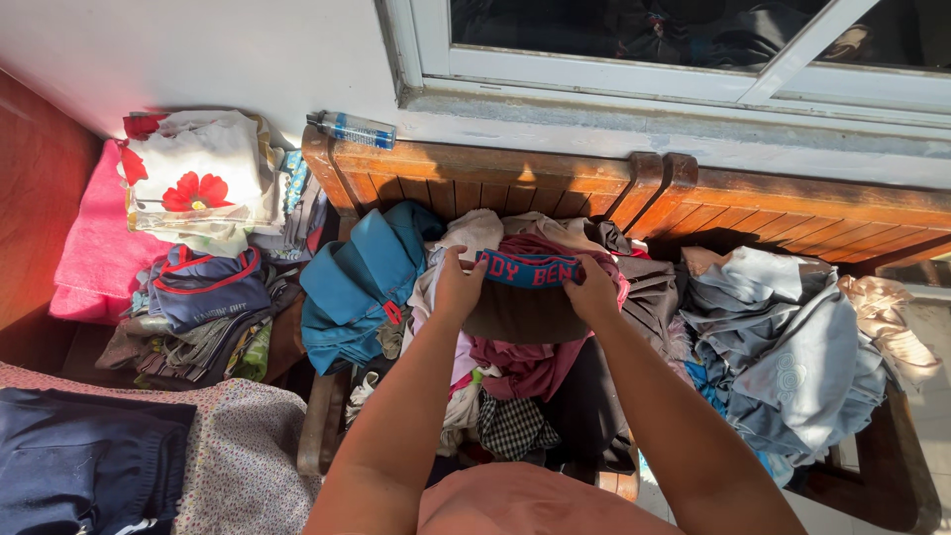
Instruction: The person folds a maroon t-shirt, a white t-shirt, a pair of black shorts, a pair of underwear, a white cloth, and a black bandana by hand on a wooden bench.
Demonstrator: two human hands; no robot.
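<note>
- Holding a dark pair of underwear (525,307) by its blue waistband (528,269), we have it stretched between both hands above the heap of clothes on the wooden bench (515,183).
- Our left hand (458,287) pinches the waistband's left end, fingers curled over the top edge and thumb underneath.
- Our right hand (592,290) pinches the right end the same way, fingers closed on the band.
- The waistband's long axis runs left to right across the view, roughly parallel to the bench's backrest; the band faces away from us, toward the wall, and the dark body of the garment hangs back toward us.
- Beneath it lie a maroon garment (525,365) and a black-and-white checked cloth (510,426).
- Just left of our left hand sits a crumpled blue garment (362,282); to the right, well apart, is a grey-blue pile (792,357).
- Farther left, a folded stack topped by a white cloth with a red flower (198,183) rests on a pink towel (94,243).
- A clear bottle (352,129) lies on the bench's top rail by the wall.
</note>
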